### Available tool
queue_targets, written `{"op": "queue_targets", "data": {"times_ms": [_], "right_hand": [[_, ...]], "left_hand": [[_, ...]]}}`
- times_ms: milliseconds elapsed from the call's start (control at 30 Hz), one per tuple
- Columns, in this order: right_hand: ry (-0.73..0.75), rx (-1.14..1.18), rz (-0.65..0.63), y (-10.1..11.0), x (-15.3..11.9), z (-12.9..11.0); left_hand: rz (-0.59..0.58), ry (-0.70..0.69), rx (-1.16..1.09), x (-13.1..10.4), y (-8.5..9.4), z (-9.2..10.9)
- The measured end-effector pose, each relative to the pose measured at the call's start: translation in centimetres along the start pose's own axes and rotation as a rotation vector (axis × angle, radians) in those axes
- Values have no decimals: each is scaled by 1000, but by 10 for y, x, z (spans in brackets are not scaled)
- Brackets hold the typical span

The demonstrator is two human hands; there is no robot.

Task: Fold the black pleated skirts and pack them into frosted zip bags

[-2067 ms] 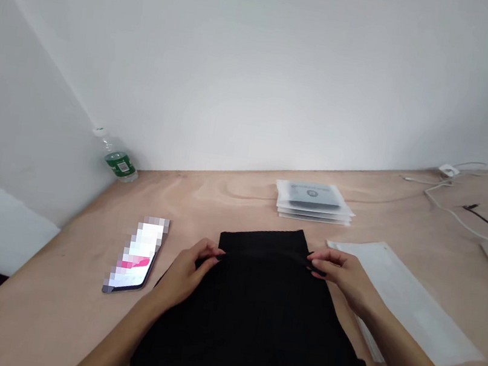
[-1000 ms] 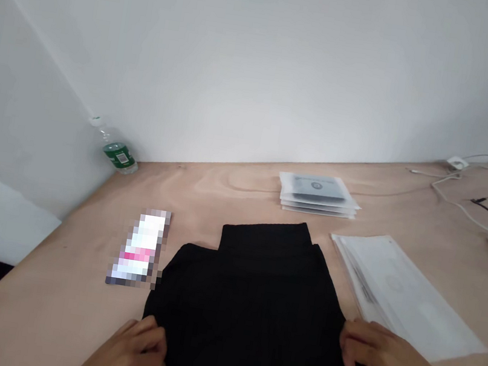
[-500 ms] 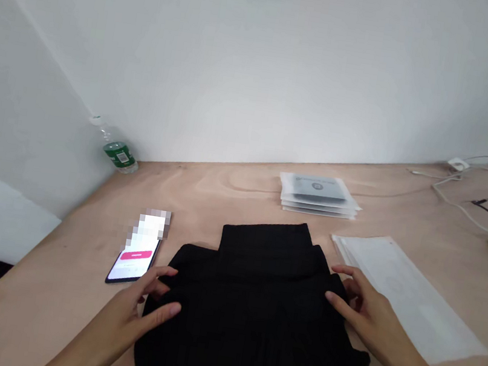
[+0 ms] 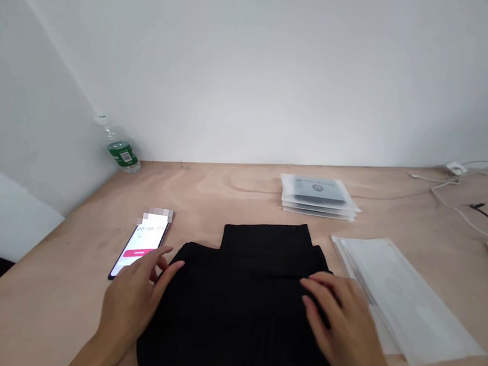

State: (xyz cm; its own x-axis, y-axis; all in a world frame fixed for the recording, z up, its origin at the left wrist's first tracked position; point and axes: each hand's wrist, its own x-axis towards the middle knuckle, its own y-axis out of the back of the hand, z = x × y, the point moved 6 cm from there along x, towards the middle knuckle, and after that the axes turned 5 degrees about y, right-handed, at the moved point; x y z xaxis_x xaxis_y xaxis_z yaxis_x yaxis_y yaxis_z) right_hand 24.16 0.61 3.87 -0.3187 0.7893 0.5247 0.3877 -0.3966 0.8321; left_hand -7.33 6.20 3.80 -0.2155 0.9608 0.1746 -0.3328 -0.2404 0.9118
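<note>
A black fabric garment (image 4: 239, 304) lies spread on the wooden table, with a narrower rectangular section at its far side. What kind of garment it is I cannot tell. At its left edge is my left hand (image 4: 130, 297), fingers apart and thumb tip by the cloth. My right hand (image 4: 348, 330) rests over the right part of the fabric with its fingers spread and fingertips on the surface. Neither hand grips the cloth. A lit phone (image 4: 150, 239) showing a timer lies just beyond my left hand, which partly overlaps it.
White translucent bags (image 4: 410, 299) lie right of the garment. Several packed bags (image 4: 319, 197) are stacked near the wall. A water bottle (image 4: 123, 153) with a green label stands at the back left corner. White cables (image 4: 455, 178) run along the back right.
My right hand has moved left, further onto the fabric. My left hand has shifted outward to the garment's left edge, overlapping the phone. The right side of the cloth is now more covered.
</note>
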Motion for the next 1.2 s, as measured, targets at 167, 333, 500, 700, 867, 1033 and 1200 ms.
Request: {"op": "queue_targets", "data": {"times_ms": [167,333,500,700,867,1033,1200], "right_hand": [[345,166,-265,-27,16,-76],[363,134,-338,-50,19,-100],[260,109,-343,-57,21,-96],[217,163,-350,-61,20,-94],[159,260,-386,-58,24,-91],[-115,487,-287,-42,29,-73],[-103,515,-266,-33,30,-58]], "left_hand": [[-56,254,-114,-26,12,-38],[-182,378,-375,-54,5,-67],[-270,493,-495,-58,-10,-72],[-234,441,-470,-49,-8,-58],[-54,331,-307,-43,25,-20],[74,31,-307,-54,23,58],[56,-399,-252,-80,-19,119]]}}
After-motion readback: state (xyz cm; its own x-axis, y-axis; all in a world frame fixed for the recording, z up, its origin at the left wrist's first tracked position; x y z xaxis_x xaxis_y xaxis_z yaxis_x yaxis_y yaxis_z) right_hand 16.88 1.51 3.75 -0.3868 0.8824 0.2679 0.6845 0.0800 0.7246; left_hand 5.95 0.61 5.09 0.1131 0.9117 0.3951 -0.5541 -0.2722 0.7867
